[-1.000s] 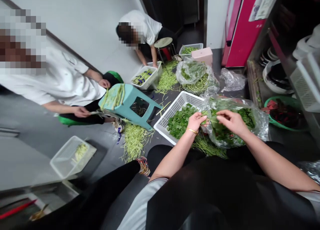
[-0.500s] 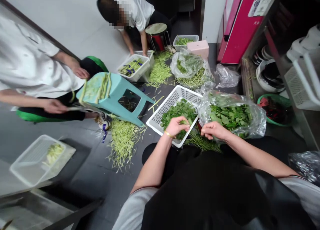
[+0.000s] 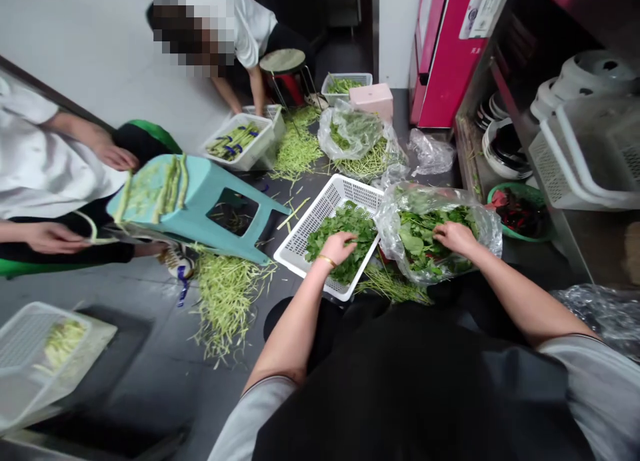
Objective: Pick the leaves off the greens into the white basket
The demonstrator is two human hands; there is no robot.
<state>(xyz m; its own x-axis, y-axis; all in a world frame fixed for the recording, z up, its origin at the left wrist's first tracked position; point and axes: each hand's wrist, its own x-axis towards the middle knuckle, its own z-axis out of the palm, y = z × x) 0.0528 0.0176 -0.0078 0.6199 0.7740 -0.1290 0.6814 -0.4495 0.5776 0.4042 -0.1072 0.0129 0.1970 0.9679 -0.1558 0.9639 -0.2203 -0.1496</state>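
Observation:
My left hand (image 3: 339,249) reaches into a white perforated basket (image 3: 296,245). Its fingers are loosely stretched out over the green leaves (image 3: 345,219) lying there. Just right of the basket lies a clear plastic bag (image 3: 493,233), spread around a heap of leafy greens (image 3: 414,239). Over that heap, my right hand (image 3: 454,239) has its fingers pinched together on some of the greens, with the fingertips partly hidden among leaves. Thin green stems (image 3: 393,284) are piled on the floor between basket and bag.
Left, a person works at a teal stool (image 3: 200,181) bearing long stalks. Another person bends over a crate (image 3: 250,155) of bundled stalks. Trimmings (image 3: 227,301) cover the floor. A green bowl (image 3: 543,227) and shelf (image 3: 570,231) stand right; a pink cabinet (image 3: 450,67) stands behind.
My right hand has moved from above the stems up and right into the bagged greens. My left hand has lowered onto the basket's leaves. The whole view has shifted, with things sliding left.

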